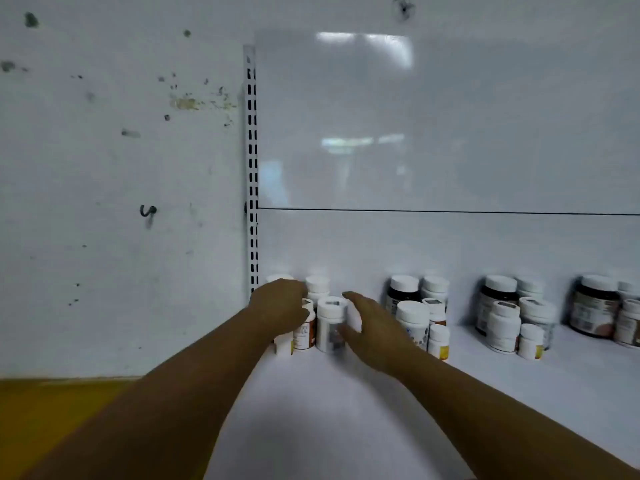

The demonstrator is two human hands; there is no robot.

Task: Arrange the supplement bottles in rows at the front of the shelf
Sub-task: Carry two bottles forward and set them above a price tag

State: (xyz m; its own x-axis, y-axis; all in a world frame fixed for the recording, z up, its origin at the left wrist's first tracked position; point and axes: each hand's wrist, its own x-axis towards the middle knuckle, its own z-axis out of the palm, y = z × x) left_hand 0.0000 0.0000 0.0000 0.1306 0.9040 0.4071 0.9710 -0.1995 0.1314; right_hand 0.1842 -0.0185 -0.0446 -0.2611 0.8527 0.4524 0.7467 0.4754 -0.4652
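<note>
Head view: white shelf (346,410), smooth and bare at the front, bottles crowded at the back against a glossy white back panel (433,133) that shows blurred light reflections. Slotted white upright (252,168) at the panel's left edge. Left of it, a scuffed, stained white wall (121,168) with a small dark hook (148,211); yellow surface (52,417) below the wall.

Supplement bottles (412,317) stand upright in loose clusters along the back: white-capped white bottles and darker brown jars (594,306), some touching. Labels blurred; no writing readable.

Left hand (280,306) is curled over the leftmost cluster, fingers around a small orange-labelled bottle (306,330); whether it truly grips cannot be told. Right hand (370,327) is spread wide, thumb touching the side of a white bottle (330,327) with a small sticker on its cap, fingers apart and pointing toward the back. Both forearms are bare, reaching in over the shelf front.
</note>
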